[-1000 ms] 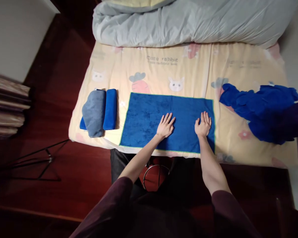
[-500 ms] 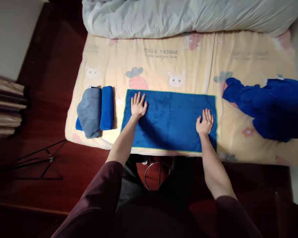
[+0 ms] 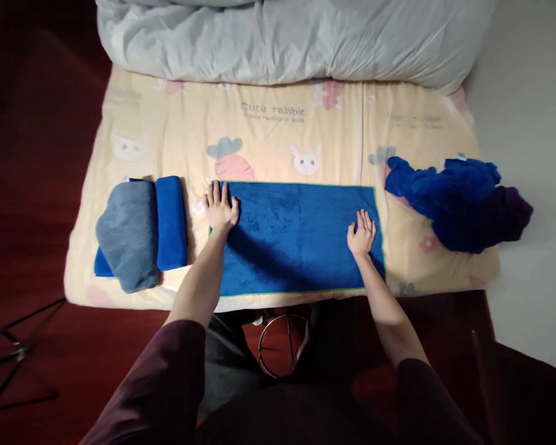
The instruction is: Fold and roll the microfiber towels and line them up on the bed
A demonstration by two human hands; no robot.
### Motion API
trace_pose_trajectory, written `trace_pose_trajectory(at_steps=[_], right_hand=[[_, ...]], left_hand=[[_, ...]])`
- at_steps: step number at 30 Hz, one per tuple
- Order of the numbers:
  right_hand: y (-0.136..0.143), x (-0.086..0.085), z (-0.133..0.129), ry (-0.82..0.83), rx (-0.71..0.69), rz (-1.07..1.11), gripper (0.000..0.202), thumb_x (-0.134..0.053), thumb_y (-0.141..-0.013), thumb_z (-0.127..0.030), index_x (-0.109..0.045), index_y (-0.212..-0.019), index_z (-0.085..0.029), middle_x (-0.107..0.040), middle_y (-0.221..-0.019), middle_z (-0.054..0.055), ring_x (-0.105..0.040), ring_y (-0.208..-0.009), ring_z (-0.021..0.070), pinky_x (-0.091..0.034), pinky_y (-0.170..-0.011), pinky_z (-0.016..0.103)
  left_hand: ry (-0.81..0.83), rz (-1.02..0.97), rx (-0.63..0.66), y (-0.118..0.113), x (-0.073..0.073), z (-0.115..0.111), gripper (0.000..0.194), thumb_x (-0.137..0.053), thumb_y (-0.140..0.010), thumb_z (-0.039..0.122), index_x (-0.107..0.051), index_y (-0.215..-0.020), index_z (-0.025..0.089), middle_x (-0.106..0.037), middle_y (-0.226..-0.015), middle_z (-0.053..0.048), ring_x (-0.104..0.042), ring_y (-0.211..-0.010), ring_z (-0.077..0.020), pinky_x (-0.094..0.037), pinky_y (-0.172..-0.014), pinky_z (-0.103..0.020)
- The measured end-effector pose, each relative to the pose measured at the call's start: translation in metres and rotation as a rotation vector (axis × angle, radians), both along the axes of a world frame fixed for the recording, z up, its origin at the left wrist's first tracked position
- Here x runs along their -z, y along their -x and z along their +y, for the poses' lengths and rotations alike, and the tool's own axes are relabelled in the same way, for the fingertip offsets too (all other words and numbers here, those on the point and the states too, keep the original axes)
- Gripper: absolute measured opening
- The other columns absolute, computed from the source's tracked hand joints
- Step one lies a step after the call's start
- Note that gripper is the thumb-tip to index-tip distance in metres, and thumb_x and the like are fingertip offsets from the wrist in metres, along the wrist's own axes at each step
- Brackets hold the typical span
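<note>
A blue towel (image 3: 287, 235) with a thin green edge lies spread flat on the bed, its long side along the near edge. My left hand (image 3: 221, 209) rests open on its upper left corner, fingers spread and holding nothing. Near the towel's right edge, my right hand (image 3: 362, 235) lies flat with the thumb apart, also holding nothing. Left of the towel are a rolled or folded blue cloth (image 3: 171, 222) and a grey-blue cloth (image 3: 130, 235), which lies partly over another blue cloth (image 3: 102, 266).
Crumpled blue and dark purple cloths (image 3: 463, 204) lie on the right of the patterned bed sheet (image 3: 269, 148). A grey quilt (image 3: 296, 43) is bunched along the far side. A black metal stand (image 3: 21, 352) is on the floor at lower left.
The view has shifted, so the bed appears further left. My left hand has slid left to the towel's corner. My right hand has stayed near the right edge.
</note>
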State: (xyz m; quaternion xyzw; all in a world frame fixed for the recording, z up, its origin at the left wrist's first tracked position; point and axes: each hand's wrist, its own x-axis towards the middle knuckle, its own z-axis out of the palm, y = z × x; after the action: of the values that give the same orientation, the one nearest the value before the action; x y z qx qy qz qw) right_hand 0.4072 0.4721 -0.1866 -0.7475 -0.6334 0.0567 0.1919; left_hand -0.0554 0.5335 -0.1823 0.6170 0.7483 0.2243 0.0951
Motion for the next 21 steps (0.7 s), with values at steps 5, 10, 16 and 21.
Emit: trace_pose_trajectory(at_steps=[5, 10, 16, 21], right_hand=[[0.075, -0.021, 0.028, 0.064, -0.279, 0.043, 0.060, -0.040, -0.105, -0.031, -0.041, -0.163, -0.016, -0.029, -0.173, 0.010, -0.017, -0.163, 0.0292, -0.007, -0.133, 0.059], [0.091, -0.021, 0.070, 0.191, -0.439, -0.018, 0.059, -0.037, -0.108, -0.042, -0.040, -0.163, -0.020, -0.024, -0.175, 0.008, -0.016, -0.163, 0.0240, -0.009, -0.134, 0.050], [-0.012, -0.010, 0.092, 0.220, -0.083, -0.154, 0.065, -0.025, -0.110, -0.044, -0.028, -0.167, -0.015, -0.020, -0.176, 0.013, -0.013, -0.164, 0.0236, -0.012, -0.132, 0.055], [-0.037, 0.000, 0.098, 0.232, -0.021, -0.233, 0.066, -0.020, -0.110, -0.044, -0.022, -0.169, -0.014, -0.017, -0.176, 0.013, -0.011, -0.164, 0.0232, -0.015, -0.131, 0.055]], left_hand=[[0.027, -0.052, 0.000, -0.002, -0.009, -0.002, 0.067, -0.042, -0.102, 0.041, -0.039, -0.163, 0.013, -0.022, -0.175, -0.014, -0.012, -0.163, -0.0307, -0.002, -0.133, -0.056], [0.045, -0.050, -0.013, -0.005, -0.014, -0.002, 0.066, -0.042, -0.102, 0.039, -0.040, -0.162, 0.013, -0.023, -0.175, -0.014, -0.013, -0.163, -0.0307, -0.004, -0.133, -0.055], [0.007, -0.028, -0.020, -0.003, -0.006, 0.001, 0.065, -0.044, -0.102, 0.040, -0.043, -0.161, 0.014, -0.027, -0.174, -0.013, -0.017, -0.162, -0.0315, -0.006, -0.133, -0.055], [0.017, 0.017, -0.012, 0.001, -0.001, 0.002, 0.065, -0.043, -0.103, 0.040, -0.041, -0.162, 0.014, -0.027, -0.174, -0.014, -0.018, -0.162, -0.0310, -0.007, -0.132, -0.055]])
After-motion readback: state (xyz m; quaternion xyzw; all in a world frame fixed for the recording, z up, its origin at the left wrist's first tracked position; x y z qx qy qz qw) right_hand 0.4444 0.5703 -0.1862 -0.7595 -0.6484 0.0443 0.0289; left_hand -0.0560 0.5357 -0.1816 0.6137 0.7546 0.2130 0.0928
